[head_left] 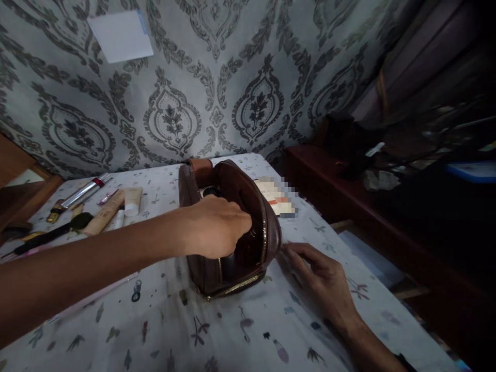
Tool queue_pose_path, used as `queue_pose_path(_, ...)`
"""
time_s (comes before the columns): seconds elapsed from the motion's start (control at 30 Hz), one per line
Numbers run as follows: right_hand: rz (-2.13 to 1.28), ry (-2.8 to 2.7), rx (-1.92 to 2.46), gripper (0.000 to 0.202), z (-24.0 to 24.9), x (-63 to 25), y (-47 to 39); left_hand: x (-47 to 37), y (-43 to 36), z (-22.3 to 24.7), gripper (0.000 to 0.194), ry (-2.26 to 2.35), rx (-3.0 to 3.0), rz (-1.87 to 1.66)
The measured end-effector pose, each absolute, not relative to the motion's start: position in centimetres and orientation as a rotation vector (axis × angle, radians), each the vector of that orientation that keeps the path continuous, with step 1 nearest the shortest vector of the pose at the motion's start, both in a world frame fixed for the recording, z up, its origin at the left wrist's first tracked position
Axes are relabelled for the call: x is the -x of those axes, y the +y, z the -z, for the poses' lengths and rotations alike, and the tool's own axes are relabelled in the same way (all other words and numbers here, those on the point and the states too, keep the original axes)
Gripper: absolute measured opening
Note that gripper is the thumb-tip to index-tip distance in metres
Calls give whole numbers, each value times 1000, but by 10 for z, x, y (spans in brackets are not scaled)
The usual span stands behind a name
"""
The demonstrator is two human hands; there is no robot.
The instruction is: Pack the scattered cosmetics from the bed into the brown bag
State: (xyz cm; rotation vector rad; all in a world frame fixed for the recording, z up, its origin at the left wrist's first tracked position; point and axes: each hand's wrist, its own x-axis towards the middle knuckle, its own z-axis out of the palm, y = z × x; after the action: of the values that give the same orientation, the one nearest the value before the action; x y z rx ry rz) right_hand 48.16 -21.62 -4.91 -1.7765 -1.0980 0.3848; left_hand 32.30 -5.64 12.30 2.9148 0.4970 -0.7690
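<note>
A brown leather makeup bag point(273, 235) with a gold zipper stands unzipped on the table. My left hand point(217, 227) reaches over from the left into its mouth. The fingers are curled, their tips down inside and out of sight, so what they hold cannot be made out. A dark round cap point(211, 191) shows inside, behind that hand. On the other side my right hand point(321, 274) has thumb and forefinger together at the bag's lower right wall, pinching it at the edge.
A patterned white cloth point(232, 336) covers the table. To the left lie a beige tube point(104, 213), a smaller cream tube point(133, 201), a silver tube point(83, 193) and a dark brush point(50, 235). Behind the bag sits a cream packet point(271, 194). A dark red ledge point(310, 170) runs along the right.
</note>
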Motion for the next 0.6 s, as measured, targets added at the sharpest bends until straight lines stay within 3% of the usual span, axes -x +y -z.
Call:
queue_pose_path(0.2, -386, -1098, 1779, 29, 47, -482, -215, -322, -51, -112, 19, 507, -2827, 619)
queue_pose_path(0.37, -394, -1102, 1781, 28, 43, -481, -214, -325, -50, -118, 15, 470, -2804, 662)
queue_pose_path(0.6, -384, -1122, 1778, 27, 44, -481, -215, -325, -51, -124, 23, 514, -2757, 742)
